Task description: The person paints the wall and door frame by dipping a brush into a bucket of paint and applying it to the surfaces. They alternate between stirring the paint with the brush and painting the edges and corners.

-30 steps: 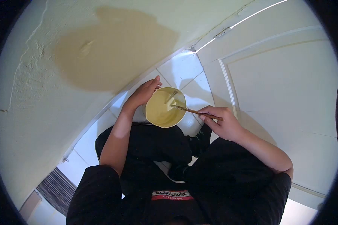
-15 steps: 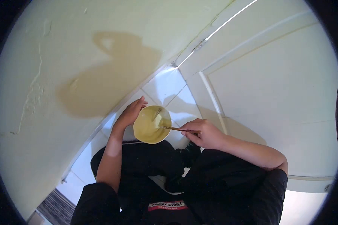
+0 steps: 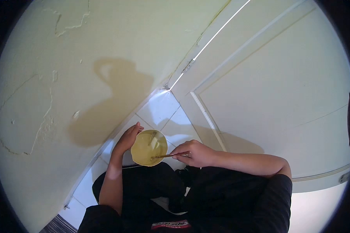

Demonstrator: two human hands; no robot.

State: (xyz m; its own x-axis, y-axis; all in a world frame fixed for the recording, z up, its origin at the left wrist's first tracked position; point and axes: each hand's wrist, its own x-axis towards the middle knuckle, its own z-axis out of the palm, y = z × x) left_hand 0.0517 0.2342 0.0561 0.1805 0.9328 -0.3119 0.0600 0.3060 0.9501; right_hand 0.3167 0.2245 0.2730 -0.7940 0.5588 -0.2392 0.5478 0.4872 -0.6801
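My left hand [image 3: 129,138] is wrapped around the left side of a yellow bowl [image 3: 140,155] with a small pouring lip, its thumb side near the rim. The bowl is held over my knees, its inside facing up at me. A bright streak and a darker streak show on the inner surface. From the right, my right hand [image 3: 194,153] grips a thin brown stick [image 3: 168,156], closed around its upper end. The tip of the stick reaches into the lower part of the bowl.
A pale wall [image 3: 39,174] with peeling paint rises on the left, carrying my shadow. On the right stands a cream panelled door [image 3: 268,85], light coming through its edge gap. White floor tiles [image 3: 159,106] lie between them. A dark striped mat [image 3: 58,225] is at lower left.
The view has tilted, so the bowl and both hands sit lower and slightly further left. Inside the bowl, the stick's tip has shifted toward me and to the left.
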